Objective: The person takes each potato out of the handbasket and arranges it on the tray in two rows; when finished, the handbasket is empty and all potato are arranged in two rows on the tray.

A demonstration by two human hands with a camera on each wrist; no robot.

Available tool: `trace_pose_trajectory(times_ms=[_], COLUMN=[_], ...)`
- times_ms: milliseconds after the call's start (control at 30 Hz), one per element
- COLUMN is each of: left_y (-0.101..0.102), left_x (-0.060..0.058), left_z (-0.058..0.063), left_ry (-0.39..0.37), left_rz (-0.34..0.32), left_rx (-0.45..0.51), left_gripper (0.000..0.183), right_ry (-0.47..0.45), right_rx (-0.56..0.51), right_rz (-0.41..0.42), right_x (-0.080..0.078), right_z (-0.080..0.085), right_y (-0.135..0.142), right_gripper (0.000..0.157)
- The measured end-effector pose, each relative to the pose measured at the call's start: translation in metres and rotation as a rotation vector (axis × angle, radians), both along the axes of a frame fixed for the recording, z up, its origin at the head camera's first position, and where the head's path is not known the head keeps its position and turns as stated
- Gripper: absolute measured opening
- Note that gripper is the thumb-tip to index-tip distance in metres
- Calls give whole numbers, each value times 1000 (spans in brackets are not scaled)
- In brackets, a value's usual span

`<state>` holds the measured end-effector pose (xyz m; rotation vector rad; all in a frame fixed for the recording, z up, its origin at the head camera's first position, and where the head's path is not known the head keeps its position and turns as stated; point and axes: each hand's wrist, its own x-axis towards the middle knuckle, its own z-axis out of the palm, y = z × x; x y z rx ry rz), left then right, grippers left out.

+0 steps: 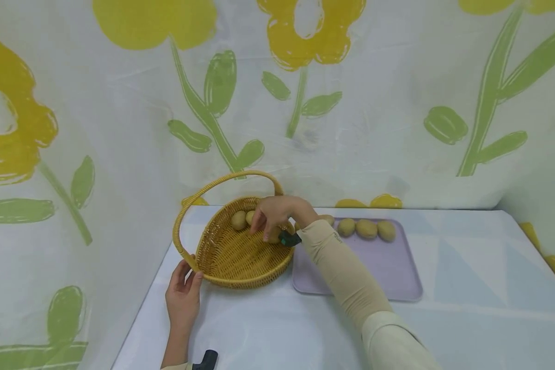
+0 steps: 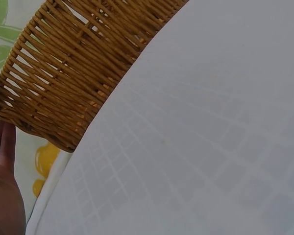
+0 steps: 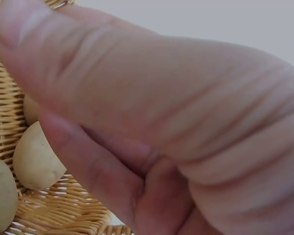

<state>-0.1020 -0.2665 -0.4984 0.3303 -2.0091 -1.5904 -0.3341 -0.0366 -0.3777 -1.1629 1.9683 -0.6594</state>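
Observation:
A wicker basket [image 1: 245, 262] with a tall arched handle [image 1: 178, 226] sits tilted at the table's left. My left hand [image 1: 183, 293] grips its near-left rim at the foot of the handle, thumb and fingers on either side. Over the basket's back right part reaches my right hand [image 1: 277, 211], fingers pointing down and loosely bent, with nothing seen between them. Potatoes lie inside: one potato [image 1: 238, 220] at the back left, others partly hidden by the right hand. From the right wrist, a pale potato [image 3: 36, 159] shows just beyond the fingers.
To the basket's right lies a lilac tray [image 1: 398, 272], with several potatoes [image 1: 366, 229] lined up along its back edge; the right sleeve [image 1: 351, 272] crosses over it. A flower-printed cloth wall [image 1: 379, 128] stands behind the pale table [image 1: 467, 257].

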Motion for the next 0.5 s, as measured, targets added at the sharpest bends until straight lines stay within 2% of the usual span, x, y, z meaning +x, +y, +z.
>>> trace_pose_trajectory(times_ms=[300,500], left_y=[1,2], left_x=[0,0], left_z=[2,0], left_ry=[-16,-14], left_rz=[12,16], left_rx=[-38,-47], left_gripper=[45,46], right_ry=[253,310], right_rx=[73,111], right_rz=[-17,-58], right_x=[6,11], right_z=[-4,-10], right_y=[-5,-6], right_gripper=[32,32])
